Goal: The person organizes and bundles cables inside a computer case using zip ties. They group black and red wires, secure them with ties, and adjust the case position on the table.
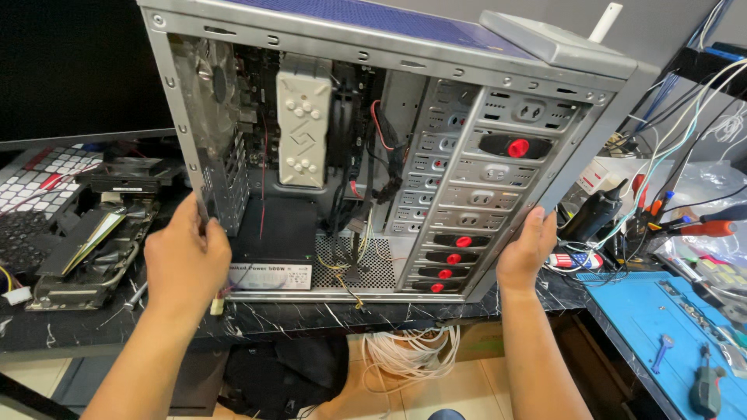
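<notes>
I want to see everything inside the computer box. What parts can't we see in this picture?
Head view, the only one:
- Left hand: its fingers are hidden behind the computer case rear edge.
- Right hand: its fingertips are tucked around the case's front edge.
- Motherboard: mostly covered by the white cooler and cables.
- Power supply: partly blocked by the left hand.
- Tools at right: cut off by the picture's edge.

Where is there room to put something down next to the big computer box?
A small bare strip of black marble desk lies in front of the graphics cards, near the left hand. The blue mat has a bare patch. Between the computer case, right hand and screwdrivers, it is crowded.
</notes>
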